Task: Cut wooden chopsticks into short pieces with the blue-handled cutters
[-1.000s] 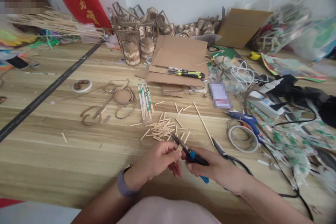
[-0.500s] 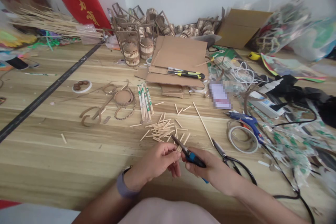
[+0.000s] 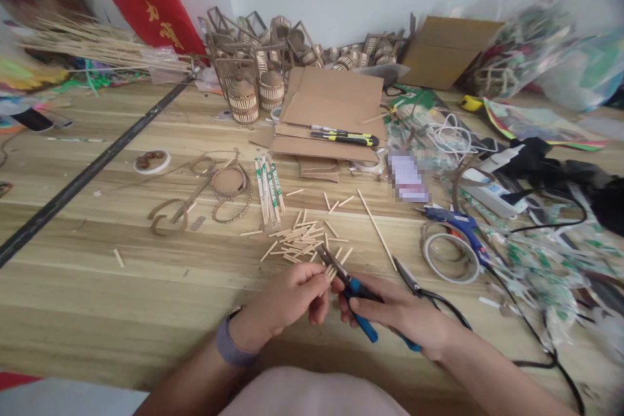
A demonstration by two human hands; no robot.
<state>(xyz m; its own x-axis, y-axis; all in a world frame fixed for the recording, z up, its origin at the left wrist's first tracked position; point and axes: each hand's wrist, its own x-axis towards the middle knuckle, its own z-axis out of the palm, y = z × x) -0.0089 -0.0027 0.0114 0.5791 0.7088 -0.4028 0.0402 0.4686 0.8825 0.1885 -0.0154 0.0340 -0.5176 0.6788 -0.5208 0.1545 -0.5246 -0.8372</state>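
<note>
The left hand (image 3: 297,292) pinches short sticks (image 3: 331,272); the right hand (image 3: 397,312) grips blue-handled pliers (image 3: 358,287). At left on the tabletop (image 3: 73,312), a white ring (image 3: 166,164) encloses brown beads (image 3: 151,159).

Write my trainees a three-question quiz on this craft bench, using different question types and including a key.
1. Which tool does the right hand hold?
2. True or false: the utility knives lie on flat cardboard.
3. Fill in: as the camera sees it, the black-handled scissors lie to the ____ of the loose pile of short wooden sticks.

Key: 1. Blue-handled pliers; 2. True; 3. right.
</note>
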